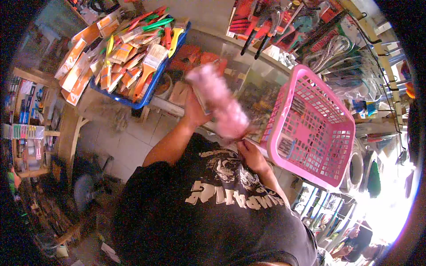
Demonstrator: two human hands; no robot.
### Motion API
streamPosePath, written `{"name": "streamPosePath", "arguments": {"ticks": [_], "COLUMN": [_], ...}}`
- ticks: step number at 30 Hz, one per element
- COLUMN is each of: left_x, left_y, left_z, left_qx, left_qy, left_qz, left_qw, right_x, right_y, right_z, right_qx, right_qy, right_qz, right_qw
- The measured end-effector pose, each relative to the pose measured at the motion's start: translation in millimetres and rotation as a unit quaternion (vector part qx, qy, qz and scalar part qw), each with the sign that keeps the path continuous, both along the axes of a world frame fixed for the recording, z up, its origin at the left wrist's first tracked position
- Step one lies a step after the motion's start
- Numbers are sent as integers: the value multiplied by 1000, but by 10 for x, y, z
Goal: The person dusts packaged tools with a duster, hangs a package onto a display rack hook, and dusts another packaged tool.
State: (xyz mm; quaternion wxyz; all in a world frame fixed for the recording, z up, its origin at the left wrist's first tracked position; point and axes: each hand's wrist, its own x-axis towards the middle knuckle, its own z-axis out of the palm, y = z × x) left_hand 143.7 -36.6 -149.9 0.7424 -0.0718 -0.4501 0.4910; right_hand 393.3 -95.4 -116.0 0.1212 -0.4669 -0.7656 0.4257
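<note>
A pink cloth-like bundle (222, 102), smeared by motion, stretches slantwise in front of my chest. My left hand (196, 110) is closed at its left side, where a thin, pale-edged flat piece shows along the fingers; its kind is unclear. Close to the bundle's lower end, my right hand (252, 156) has its fingers curled and appears to grip that end. Beyond my left hand stands a blue tray (141, 105) heaped with paintbrushes (153, 60). On the other side, a pink plastic basket (277, 153) is near my right hand.
A glass-topped counter (255, 82) lies beyond my hands. Pliers (262, 33) and packaged tools hang over its far side. Orange-and-white boxes (75, 73) sit left of the tray. Stocked shelves (27, 128) are at far left, and another person (357, 241) shows at bottom right.
</note>
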Motion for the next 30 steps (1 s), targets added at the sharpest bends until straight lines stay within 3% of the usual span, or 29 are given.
{"name": "streamPosePath", "arguments": {"ticks": [1, 2, 4, 6, 8, 10, 14, 19, 23, 27, 30], "left_x": [-30, -99, -136, -126, -91, -27, -118, -82, -41, -75, -149], "left_y": [32, -6, -35, -106, -165, -191, -106, -79, -48, 3, -29], "left_z": [-137, -207, -216, -39, 98, 186, -42, 200, 544, 749, 654], "left_qx": [-18, -92, -97, -102, -118, -136, -82, -105, -72, -37, -41], "left_qy": [318, 493, 423, 347, 374, 497, 385, 371, 384, 394, 313], "left_qz": [154, 197, 144, 92, 105, 182, 131, 53, 12, -22, -83], "left_qw": [935, 842, 889, 928, 914, 837, 910, 921, 920, 918, 945], "right_x": [-18, -35, -55, 22, -15, -7, -47, -26, -48, -154, -189], "right_y": [-8, -15, 32, 31, 19, 22, -1, -188, -354, -466, -553], "right_z": [24, 48, -23, -373, -335, -148, 200, 435, 482, 845, 876], "right_qx": [0, 0, -126, -149, -150, -173, -205, -252, -275, -284, -378], "right_qy": [12, 24, 49, 46, 38, 22, -37, -13, 89, 87, 132], "right_qz": [7, 13, -41, -97, -89, -39, -64, -87, -174, -149, -233], "right_qw": [1000, 1000, 990, 983, 984, 984, 976, 964, 941, 943, 886]}}
